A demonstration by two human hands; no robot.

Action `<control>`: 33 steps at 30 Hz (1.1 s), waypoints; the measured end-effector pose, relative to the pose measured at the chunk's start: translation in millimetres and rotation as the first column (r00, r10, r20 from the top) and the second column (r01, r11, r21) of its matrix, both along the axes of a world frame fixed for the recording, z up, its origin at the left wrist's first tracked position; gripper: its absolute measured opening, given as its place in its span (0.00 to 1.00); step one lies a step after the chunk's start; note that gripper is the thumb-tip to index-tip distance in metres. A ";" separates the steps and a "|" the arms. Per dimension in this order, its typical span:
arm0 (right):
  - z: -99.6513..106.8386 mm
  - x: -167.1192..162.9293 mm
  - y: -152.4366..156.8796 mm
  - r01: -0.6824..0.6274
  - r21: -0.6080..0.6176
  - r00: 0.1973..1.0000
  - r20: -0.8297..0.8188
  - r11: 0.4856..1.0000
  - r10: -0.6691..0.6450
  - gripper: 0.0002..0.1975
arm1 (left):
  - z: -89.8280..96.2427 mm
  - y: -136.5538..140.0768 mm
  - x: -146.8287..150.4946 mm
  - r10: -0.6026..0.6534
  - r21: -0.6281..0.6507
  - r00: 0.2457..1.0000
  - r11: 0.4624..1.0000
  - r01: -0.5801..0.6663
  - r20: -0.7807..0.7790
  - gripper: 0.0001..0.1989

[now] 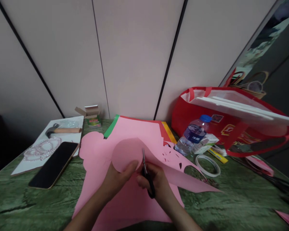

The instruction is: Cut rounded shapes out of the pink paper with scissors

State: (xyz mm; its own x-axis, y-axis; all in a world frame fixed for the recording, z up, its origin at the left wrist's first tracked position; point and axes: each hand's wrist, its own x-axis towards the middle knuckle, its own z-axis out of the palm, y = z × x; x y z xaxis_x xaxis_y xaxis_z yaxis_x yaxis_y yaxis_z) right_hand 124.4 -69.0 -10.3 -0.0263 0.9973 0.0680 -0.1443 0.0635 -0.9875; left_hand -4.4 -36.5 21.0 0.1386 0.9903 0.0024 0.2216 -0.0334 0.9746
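Near the worktop's front edge, the left hand pinches a pink disc between thumb and fingers; the right hand curls round scissors at its right side, the curve seemingly mostly cut, the remainder apparently joined to the sheet

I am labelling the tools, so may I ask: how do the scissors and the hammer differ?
The scissors have dark handles; the hammer has a light brown one. The scissors are in the right hand; the hammer lies on the white sheet. Both are hand tools.
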 end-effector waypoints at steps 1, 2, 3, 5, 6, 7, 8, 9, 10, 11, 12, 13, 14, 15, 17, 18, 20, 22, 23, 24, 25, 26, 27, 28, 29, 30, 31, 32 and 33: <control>-1.0 0.7 0.8 0.004 0.019 1.000 0.002 1.000 -0.004 0.16 | 0.1 0.0 -0.2 -0.007 -0.006 1.000 1.000 0.007 0.009 0.09; -1.5 1.4 1.4 0.004 0.038 1.000 0.008 0.999 -0.004 0.16 | -0.1 -0.1 -0.3 -0.014 -0.011 1.000 1.000 0.015 0.018 0.08; -1.5 2.0 1.9 0.003 0.050 1.000 0.015 0.999 -0.004 0.16 | -0.5 -0.2 -0.5 -0.022 -0.017 0.999 1.000 0.023 0.026 0.08; -0.6 3.0 2.2 -0.005 0.054 1.000 0.029 0.999 0.004 0.17 | -1.8 -0.4 -0.7 -0.032 -0.026 0.999 0.999 0.033 0.038 0.08; 0.1 3.3 2.1 -0.010 0.049 0.999 0.033 0.999 0.008 0.17 | -2.4 -0.4 -0.9 -0.033 -0.028 0.999 0.999 0.035 0.041 0.08; 0.8 3.4 1.9 -0.012 0.047 0.999 0.034 0.999 0.010 0.16 | -2.9 -0.5 -1.1 -0.031 -0.028 0.999 0.999 0.033 0.042 0.08; 1.3 3.5 1.7 -0.012 0.049 0.999 0.031 0.999 0.010 0.16 | -3.3 -0.5 -1.3 -0.030 -0.027 0.999 0.999 0.031 0.042 0.08; 1.6 3.4 1.5 -0.014 0.053 1.000 0.027 0.999 0.012 0.16 | -3.5 -0.4 -1.6 -0.030 -0.023 0.999 0.999 0.031 0.041 0.08; 1.7 3.3 1.3 -0.015 0.056 1.000 0.022 0.998 0.013 0.16 | -3.5 -0.3 -1.8 -0.034 -0.018 0.999 0.999 0.034 0.037 0.09; 1.8 3.1 1.2 -0.014 0.058 1.000 0.012 0.998 0.013 0.16 | -3.4 -0.2 -2.1 -0.039 -0.012 0.999 0.999 0.039 0.031 0.09; 1.8 2.9 1.2 -0.015 0.056 1.000 0.002 0.998 0.015 0.15 | -3.2 -0.2 -2.3 -0.044 -0.005 0.999 0.999 0.044 0.023 0.09; 1.8 2.8 1.1 -0.017 0.050 1.000 -0.007 0.999 0.017 0.15 | -3.0 -0.2 -2.5 -0.046 0.002 0.999 0.999 0.046 0.014 0.09; 1.9 2.7 1.1 -0.018 0.043 1.000 -0.013 0.999 0.019 0.15 | -2.8 -0.2 -2.6 -0.045 0.007 0.999 0.999 0.045 0.006 0.09; 1.9 2.6 1.1 -0.018 0.036 1.000 -0.014 0.999 0.018 0.15 | -2.6 -0.3 -2.7 -0.042 0.010 0.999 0.999 0.042 0.001 0.09; 1.7 2.7 1.1 -0.020 0.028 1.000 -0.009 0.999 0.020 0.15 | -2.6 -0.3 -2.8 -0.036 0.011 0.999 0.999 0.036 -0.003 0.09; 1.4 2.8 1.2 -0.023 0.025 1.000 -0.011 0.999 0.024 0.15 | -2.8 -0.3 -2.8 -0.036 0.010 0.999 0.999 0.036 -0.004 0.09; 0.4 3.0 1.3 -0.029 0.020 0.999 -0.023 0.999 0.029 0.15 | -3.3 0.1 -2.9 -0.041 0.013 0.999 0.999 0.041 -0.004 0.12; -0.4 3.1 1.3 -0.020 0.016 0.999 -0.031 1.000 0.020 0.15 | -3.3 0.5 -2.9 -0.051 0.015 0.999 0.999 0.051 -0.005 0.13; -0.5 3.1 1.3 -0.013 0.015 0.999 -0.032 1.000 0.014 0.15 | -3.1 0.7 -2.9 -0.056 0.011 0.998 0.998 0.056 -0.008 0.13; -0.4 3.1 1.2 -0.007 0.015 0.999 -0.033 1.000 0.008 0.14 | -2.6 0.9 -2.7 -0.062 0.005 0.998 0.998 0.062 -0.010 0.13; -0.1 3.1 1.1 -0.003 0.014 0.999 -0.035 1.000 0.004 0.14 | -2.1 1.0 -2.6 -0.067 0.000 0.998 0.998 0.067 -0.010 0.13; 0.2 3.1 0.9 -0.004 0.011 0.999 -0.040 1.000 0.005 0.14 | -1.6 1.1 -2.5 -0.069 -0.002 0.998 0.998 0.068 -0.010 0.12; 0.5 3.1 0.7 -0.006 0.007 0.999 -0.046 1.000 0.006 0.13 | -1.2 1.0 -2.4 -0.068 0.000 0.998 0.998 0.068 -0.008 0.12; 0.8 3.1 0.5 -0.004 0.001 0.999 -0.047 1.000 0.005 0.13 | -1.1 1.0 -2.4 -0.066 0.005 0.998 0.998 0.066 -0.005 0.12; 1.1 3.1 0.3 -0.001 -0.004 0.999 -0.044 1.000 0.001 0.13 | -1.2 1.1 -2.5 -0.063 0.011 0.998 0.998 0.063 -0.003 0.12; 1.3 3.2 0.1 0.003 -0.010 0.999 -0.037 1.000 -0.003 0.13 | -1.6 1.2 -2.6 -0.062 0.018 0.998 0.998 0.062 -0.004 0.12; 1.6 3.1 -0.1 0.008 -0.016 1.000 -0.026 1.000 -0.008 0.12 | -2.2 1.3 -2.8 -0.061 0.020 0.998 0.998 0.062 -0.009 0.12; 2.0 3.1 -0.2 0.014 -0.023 1.000 -0.014 1.000 -0.015 0.12 | -2.8 1.6 -3.0 -0.064 0.022 0.998 0.998 0.064 -0.013 0.12; 2.5 2.9 -0.3 0.020 -0.032 1.000 -0.003 0.999 -0.020 0.12 | -3.5 1.9 -3.3 -0.066 0.022 0.998 0.998 0.067 -0.016 0.12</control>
